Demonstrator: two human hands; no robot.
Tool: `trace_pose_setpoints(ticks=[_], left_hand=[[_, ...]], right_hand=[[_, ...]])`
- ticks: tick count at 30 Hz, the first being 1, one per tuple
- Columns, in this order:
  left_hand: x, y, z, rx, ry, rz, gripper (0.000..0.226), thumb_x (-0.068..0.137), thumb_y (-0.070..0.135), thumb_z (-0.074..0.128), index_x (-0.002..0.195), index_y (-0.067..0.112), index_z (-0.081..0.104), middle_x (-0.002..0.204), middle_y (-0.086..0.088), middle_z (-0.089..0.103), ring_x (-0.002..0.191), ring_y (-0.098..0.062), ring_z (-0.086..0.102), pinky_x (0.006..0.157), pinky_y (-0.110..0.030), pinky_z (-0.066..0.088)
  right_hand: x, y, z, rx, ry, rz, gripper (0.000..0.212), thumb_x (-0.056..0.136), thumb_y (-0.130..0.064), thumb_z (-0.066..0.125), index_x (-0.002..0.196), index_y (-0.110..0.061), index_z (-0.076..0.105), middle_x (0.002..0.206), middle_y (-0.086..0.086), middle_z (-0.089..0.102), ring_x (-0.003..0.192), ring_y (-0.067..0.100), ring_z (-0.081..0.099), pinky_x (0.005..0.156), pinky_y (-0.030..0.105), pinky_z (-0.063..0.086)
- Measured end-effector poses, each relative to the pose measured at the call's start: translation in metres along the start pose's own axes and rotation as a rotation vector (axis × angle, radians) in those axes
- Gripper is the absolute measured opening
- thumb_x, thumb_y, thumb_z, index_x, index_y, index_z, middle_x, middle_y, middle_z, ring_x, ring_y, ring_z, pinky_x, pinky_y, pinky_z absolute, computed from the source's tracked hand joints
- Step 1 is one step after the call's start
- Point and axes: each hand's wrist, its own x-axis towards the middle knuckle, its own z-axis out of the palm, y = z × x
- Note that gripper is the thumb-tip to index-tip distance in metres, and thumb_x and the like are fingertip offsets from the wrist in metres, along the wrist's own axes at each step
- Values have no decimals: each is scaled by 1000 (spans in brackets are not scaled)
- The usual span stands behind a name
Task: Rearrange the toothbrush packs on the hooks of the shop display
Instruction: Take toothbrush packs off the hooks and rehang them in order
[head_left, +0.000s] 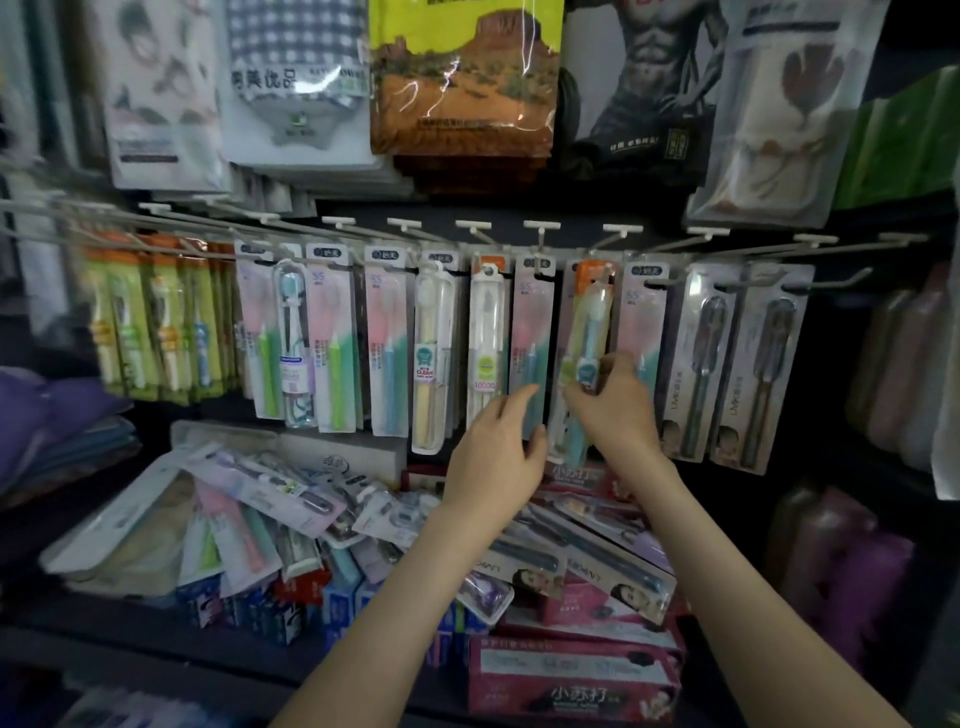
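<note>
Left hand (496, 441): lower centre of the frame, back towards the camera, fingers loosely extended against the lower front of a pink-and-teal toothbrush pack (530, 332), thumb at the pack's bottom edge; I cannot tell whether it pinches the pack.
Right hand (618, 410): just right of the left hand, fingers curled round the lower end of a clear toothbrush pack (589, 322).
Clear toothbrush pack: holds a yellow-green and blue brush, hangs tilted, top to the right, its upper end up by a hook in the row of hooks (472, 226).
Pink-and-teal toothbrush pack: hangs upright just left of the clear one, centre of the frame.
Row of hooks: runs across the middle, hung with more toothbrush packs side by side.
Right of the hands: two grey toothbrush packs (717, 364), hanging.
Left edge: green toothbrush packs (135, 322), blurred.
Lower left: loose pile of packs (270, 499) on the shelf.
Bottom centre: red toothpaste boxes (571, 675).
Top: large hanging bags (462, 78).
</note>
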Motion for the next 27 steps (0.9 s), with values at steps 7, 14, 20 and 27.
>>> trace_pose_setpoints(ticks=[7,14,20,27], left_hand=[[4,15,5,-141,-142,-35,54,95,28,53,144,26,32,135,-2,52,116,-18,53,89,-29,46],[2,24,3,-255,-154,-69,55,93,18,57,142,24,32,114,-3,62,98,-16,62,75,-23,48],[-4,29,-10,-422,-191,-16,49,92,23,61,135,32,40,96,13,58,79,-6,62,71,-28,55],[-20,20,-30,-470,-214,13,39,93,23,58,128,38,47,100,14,61,84,1,61,68,-13,49]], right_hand=[[-22,-15,-15,59,-18,-48,24,84,-20,62,101,-14,45,83,-3,55,68,4,50,52,20,38],[-38,-23,-28,102,-69,-99,22,84,-17,61,101,-14,48,81,-3,58,68,5,54,49,12,40],[-54,-32,-41,199,-28,-128,24,82,-16,62,102,-16,48,83,2,60,70,12,56,60,27,46],[-79,-38,-47,208,31,-111,20,86,-19,61,93,-29,46,77,-6,56,66,5,51,61,21,43]])
